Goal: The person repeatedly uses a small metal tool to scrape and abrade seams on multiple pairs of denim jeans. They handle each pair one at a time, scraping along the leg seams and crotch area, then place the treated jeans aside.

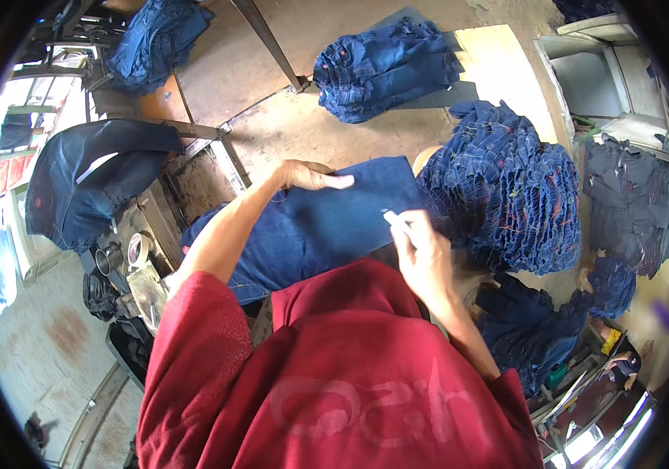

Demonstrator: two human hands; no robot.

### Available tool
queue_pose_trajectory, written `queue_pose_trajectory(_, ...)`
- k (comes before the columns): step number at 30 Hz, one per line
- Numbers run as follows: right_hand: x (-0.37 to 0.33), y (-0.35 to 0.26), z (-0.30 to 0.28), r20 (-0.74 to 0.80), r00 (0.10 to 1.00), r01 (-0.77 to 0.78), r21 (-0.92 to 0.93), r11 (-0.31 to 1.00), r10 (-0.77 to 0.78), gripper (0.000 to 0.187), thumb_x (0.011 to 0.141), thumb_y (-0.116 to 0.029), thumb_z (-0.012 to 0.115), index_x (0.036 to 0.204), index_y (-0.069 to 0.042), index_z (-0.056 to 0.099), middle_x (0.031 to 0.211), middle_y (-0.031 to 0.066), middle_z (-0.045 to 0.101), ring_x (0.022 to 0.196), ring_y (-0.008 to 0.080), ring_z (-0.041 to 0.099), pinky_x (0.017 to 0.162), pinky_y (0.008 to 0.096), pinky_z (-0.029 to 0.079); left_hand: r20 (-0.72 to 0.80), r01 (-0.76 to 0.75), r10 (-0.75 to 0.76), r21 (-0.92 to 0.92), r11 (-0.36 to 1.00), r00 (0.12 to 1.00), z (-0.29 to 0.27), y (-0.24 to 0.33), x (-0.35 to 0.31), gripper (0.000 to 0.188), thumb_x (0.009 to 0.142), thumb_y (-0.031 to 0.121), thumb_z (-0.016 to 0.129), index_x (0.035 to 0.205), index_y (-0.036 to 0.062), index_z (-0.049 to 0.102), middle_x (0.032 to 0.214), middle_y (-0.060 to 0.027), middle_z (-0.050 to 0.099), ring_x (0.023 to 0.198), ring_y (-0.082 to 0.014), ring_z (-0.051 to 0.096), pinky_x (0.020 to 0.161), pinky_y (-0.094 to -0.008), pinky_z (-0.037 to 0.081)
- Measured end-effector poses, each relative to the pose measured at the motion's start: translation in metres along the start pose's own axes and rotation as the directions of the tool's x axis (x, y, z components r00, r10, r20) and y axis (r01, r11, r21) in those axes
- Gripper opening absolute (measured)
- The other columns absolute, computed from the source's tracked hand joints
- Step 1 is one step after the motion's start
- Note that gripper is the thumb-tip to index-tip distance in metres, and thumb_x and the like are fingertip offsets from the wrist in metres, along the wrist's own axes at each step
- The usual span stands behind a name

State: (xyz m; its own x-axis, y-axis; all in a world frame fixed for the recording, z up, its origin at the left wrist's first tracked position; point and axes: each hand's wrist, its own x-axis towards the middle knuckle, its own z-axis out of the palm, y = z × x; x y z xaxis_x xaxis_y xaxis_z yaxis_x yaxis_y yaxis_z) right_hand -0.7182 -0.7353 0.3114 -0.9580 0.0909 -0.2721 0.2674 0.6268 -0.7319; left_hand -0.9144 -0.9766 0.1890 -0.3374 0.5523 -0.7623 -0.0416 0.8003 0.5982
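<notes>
While left hand flattens denim piece, chalk between right fingers

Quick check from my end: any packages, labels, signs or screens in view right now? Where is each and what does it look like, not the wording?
No packages, signs or screens show.
Garment lettering: large faded pale print across the person's red top, bottom centre.
Small tags, possibly: tiny reddish flecks on the stacked denim right of the right hand; too small to tell.
</notes>
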Motion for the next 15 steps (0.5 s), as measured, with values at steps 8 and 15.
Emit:
queue_pose_trajectory(8,0.030,0.001,0.101,-0.297,0.858,0.316,-0.336,0.887,-0.418,0.025,0.093,-0.010,0.079,0.117,-0.014,0.083,0.073,-0.0024,0.071,0.057,0.0169,0.063,0.058,0.0344,0.053,-0.311,-0.299,0.345,0.186,0.936,0.886,-0.010,-0.037,0.030,0.064,0.086,0.072,0.084,0.096,0.0081,0.088,0.066,-0.0136,0.070,0.059,-0.0203,0.067,0.058,-0.0387,0.053)
queue_pose_trajectory(15,0.073,-0.009,0.126,-0.272,0.889,0.226,-0.439,0.870,-0.368,0.010,0.093,-0.011,0.081,0.102,-0.014,0.083,0.066,-0.0015,0.069,0.051,0.0149,0.063,0.052,0.0325,0.053,-0.540,-0.319,0.500,0.397,0.860,0.677,0.014,-0.058,0.046,0.037,0.097,0.055,0.079,0.106,0.0215,0.090,0.073,-0.0054,0.069,0.059,-0.0203,0.062,0.060,-0.0369,0.051)
